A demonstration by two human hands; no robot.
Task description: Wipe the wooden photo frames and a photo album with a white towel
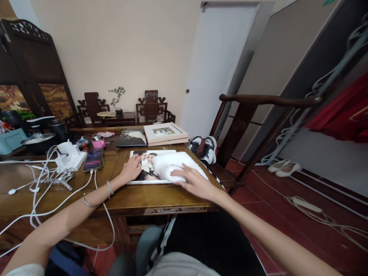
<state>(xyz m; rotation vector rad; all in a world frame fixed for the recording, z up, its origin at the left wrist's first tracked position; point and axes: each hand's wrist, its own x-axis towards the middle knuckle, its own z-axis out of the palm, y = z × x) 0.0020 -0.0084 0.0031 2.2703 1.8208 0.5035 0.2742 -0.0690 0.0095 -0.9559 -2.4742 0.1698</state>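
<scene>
At the right end of the bench (pixel 138 199) a big picture (pixel 148 168) lies flat, its long side running left to right and its top toward the far edge. A white cloth (pixel 169 165) sits on it, so this looks like wiping. The left hand (pixel 131 168) lies open on the picture's left edge and the right hand (pixel 193 181) lies open on the cloth; a good wipe needs that steady hold.

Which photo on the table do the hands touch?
The big print nearest the person: the left hand rests on it, the right hand presses a white cloth onto it. The dark album and framed picture lie behind, untouched.
</scene>
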